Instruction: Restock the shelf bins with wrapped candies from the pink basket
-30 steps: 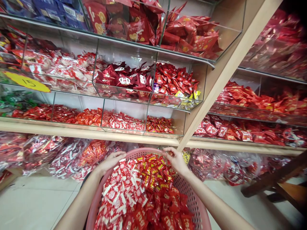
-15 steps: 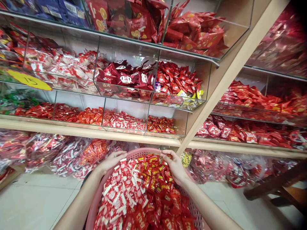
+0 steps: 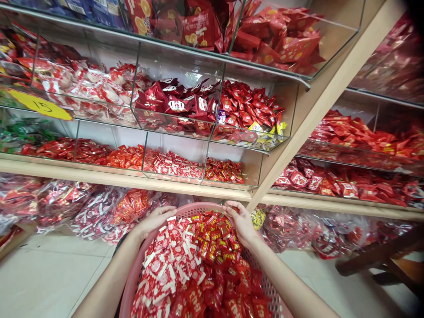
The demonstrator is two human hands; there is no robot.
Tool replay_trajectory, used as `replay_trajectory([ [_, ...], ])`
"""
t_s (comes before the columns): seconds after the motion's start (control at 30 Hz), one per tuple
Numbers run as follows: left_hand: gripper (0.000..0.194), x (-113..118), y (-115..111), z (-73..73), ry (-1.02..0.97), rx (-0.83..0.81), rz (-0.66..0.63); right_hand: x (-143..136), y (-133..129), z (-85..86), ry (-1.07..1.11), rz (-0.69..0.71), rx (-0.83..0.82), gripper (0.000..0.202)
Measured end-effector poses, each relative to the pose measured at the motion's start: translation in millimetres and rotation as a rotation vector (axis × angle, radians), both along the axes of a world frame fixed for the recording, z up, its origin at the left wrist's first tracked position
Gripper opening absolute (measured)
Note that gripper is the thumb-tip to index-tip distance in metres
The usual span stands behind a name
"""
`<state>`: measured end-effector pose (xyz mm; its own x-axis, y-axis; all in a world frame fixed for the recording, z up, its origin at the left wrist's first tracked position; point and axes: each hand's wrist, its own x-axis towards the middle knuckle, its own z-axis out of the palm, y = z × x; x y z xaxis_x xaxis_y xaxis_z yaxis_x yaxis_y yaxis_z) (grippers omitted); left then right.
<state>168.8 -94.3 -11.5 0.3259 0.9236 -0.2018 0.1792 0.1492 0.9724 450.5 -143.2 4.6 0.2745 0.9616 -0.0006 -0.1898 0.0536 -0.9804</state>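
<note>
A round pink plastic basket (image 3: 127, 287) with a perforated wall is in front of me, full of wrapped sweets. Red-and-white wrapped sweets (image 3: 165, 269) fill its left part. Small red-and-gold sweets (image 3: 217, 238) lie at the far right, and larger red sweets (image 3: 225, 291) nearest me. My left hand (image 3: 157, 222) is closed over the far-left rim, its fingers pointing along the edge. At the far-right rim, my right hand (image 3: 241, 223) holds the basket with curled fingers, beside the red-and-gold sweets. The undersides of both grips are hidden.
Wooden shelving (image 3: 318, 101) with clear bins of sweets rises ahead. Bulging plastic bags (image 3: 129, 207) of sweets line the floor beneath it. A yellow price tag (image 3: 41, 105) reads 15. Dark wooden legs (image 3: 374, 251) stand at the right on the tiled floor (image 3: 62, 265).
My right hand's fingers have lifted and curled slightly at the rim. My left hand keeps its place. The view has shifted a little; the basket and sweets look much the same.
</note>
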Motion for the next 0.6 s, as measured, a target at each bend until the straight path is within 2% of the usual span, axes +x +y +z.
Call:
replay_trajectory([
  [0.13, 0.053, 0, 0, 0.0, -0.006, 0.004, -0.009, 2, -3, 1.7, 0.151, 0.081, -0.09, 0.027],
  [0.2, 0.052, 0, 0, -0.4, -0.006, 0.005, -0.019, 3, -6, 1.6, 0.098, 0.121, -0.072, 0.03],
  [0.37, 0.052, -1, -1, -0.6, -0.002, -0.009, -0.005, 1, -13, 2.1, -0.189, 0.205, 0.072, 0.034],
  [0.6, 0.048, -1, 1, -2.6, 0.028, 0.027, -0.007, 3, -13, 0.4, -0.197, 0.245, 0.074, 0.027],
])
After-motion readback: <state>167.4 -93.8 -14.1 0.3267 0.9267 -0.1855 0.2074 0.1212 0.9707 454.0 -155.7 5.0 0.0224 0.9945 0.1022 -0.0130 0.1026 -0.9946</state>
